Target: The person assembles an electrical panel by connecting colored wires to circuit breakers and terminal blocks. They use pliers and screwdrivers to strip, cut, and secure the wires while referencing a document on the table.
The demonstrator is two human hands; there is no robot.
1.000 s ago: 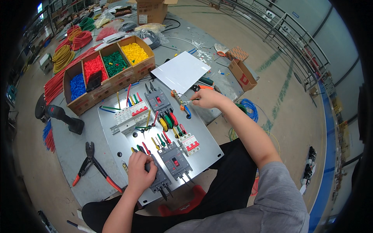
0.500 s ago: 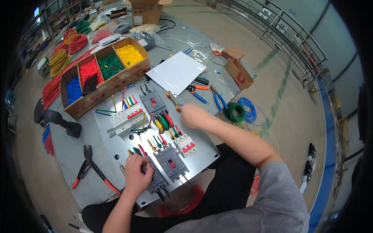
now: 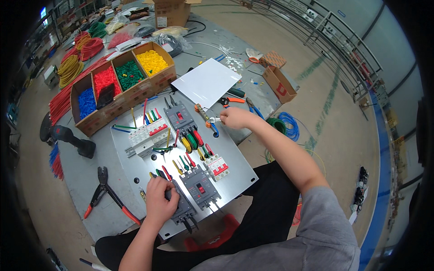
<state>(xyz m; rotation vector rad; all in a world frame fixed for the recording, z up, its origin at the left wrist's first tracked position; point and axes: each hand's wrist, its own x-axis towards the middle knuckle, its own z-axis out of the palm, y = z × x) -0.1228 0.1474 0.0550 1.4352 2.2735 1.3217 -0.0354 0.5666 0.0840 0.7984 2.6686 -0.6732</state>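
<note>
At the near edge of the grey metal panel (image 3: 235, 174), the left hand (image 3: 159, 201) is lying over a dark breaker (image 3: 183, 207), and its palm is covering most of that unit's top, so only the breaker's lower end and its black prongs are showing. The fingers are curling down onto it, pressing or gripping; which of the two is hard to make out from above. Just beside it, a second dark breaker (image 3: 201, 186) is standing uncovered, with red, green and yellow wire ends poking up behind both.

Further up, at the panel's right edge, the right hand (image 3: 235, 118) is closing into a loose fist around a small metal tool (image 3: 212, 120). Only its shiny tip is sticking out toward the left, and the rest is hiding inside the fingers, so its kind is probably not tellable here. The tip is pointing near a third breaker (image 3: 180, 118) with coloured wires (image 3: 192, 140) looping below it.

A white sheet (image 3: 205, 82) is lying beyond the hand, and red-handled pliers (image 3: 108, 196) are resting on the floor to the left.
</note>
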